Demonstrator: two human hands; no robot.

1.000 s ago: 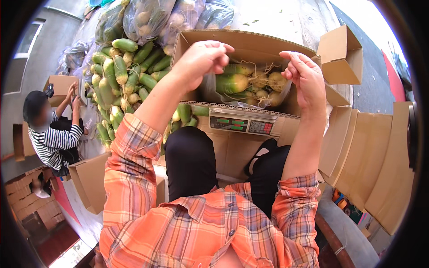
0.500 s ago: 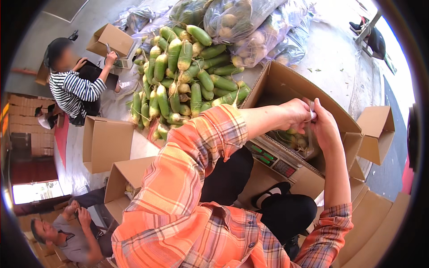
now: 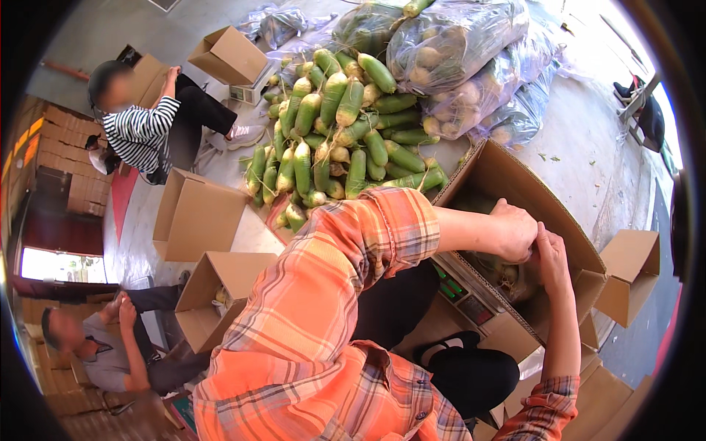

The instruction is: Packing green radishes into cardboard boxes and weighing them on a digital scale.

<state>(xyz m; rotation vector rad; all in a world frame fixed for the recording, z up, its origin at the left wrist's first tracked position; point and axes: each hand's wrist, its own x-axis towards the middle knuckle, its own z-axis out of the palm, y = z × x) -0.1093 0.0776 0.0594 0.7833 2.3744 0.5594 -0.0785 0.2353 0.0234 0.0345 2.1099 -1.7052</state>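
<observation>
- Reaching into an open cardboard box (image 3: 515, 184), we are working with both hands together over its far corner; the box is sitting on a scale (image 3: 463, 298) in front of our knees.
- Our left hand (image 3: 515, 229) is curling closed over something at the box's inner wall; what it is gripping, we cannot tell.
- Our right hand (image 3: 550, 257) is pressing up against the left, fingers bent, its contents hidden too.
- Green and white radishes (image 3: 500, 273) are lying deep in the box, just below our hands.
- We are judging them firm, heavy and smooth, best grasped around the thick middle.
- A radish pile (image 3: 338, 132) is lying beyond.
</observation>
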